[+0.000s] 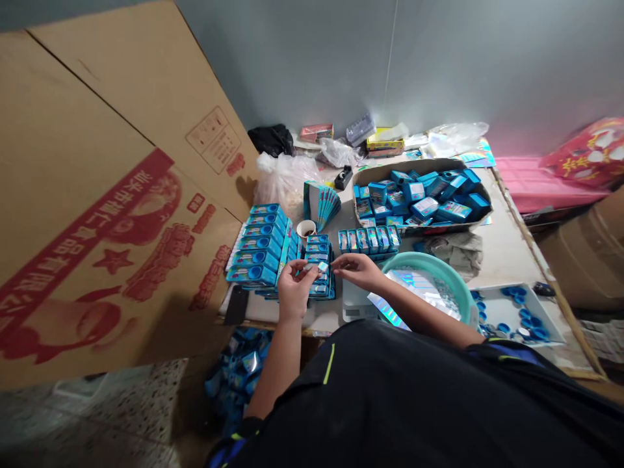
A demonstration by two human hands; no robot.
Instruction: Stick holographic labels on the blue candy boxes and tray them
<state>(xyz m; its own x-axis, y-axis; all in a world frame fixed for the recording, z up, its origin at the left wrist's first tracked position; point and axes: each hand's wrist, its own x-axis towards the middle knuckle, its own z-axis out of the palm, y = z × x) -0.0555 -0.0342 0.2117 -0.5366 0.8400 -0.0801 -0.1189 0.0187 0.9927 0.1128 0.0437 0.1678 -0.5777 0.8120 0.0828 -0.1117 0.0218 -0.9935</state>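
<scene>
My left hand (294, 287) is closed in a pinch above the near blue boxes, with a small shiny silvery piece (322, 267) at its fingertips. To its right, my right hand (359, 270) has thumb and fingers drawn together; whatever is between them is too small to make out. Under and between the hands stands a short stack of small blue boxes (318, 247). Left of that rise tall stacks of blue packs (259, 242) with round recesses. Behind my right hand runs a row of upright blue boxes (369, 240).
A carton of jumbled blue boxes (423, 195) stands at the back right. Nearer are a teal basin (451, 273) and a white tray (548, 318) of blue caps. A paper cup (306, 228) and fanned cards (325, 207) sit behind the stacks. A large cardboard box (112, 182) borders the left.
</scene>
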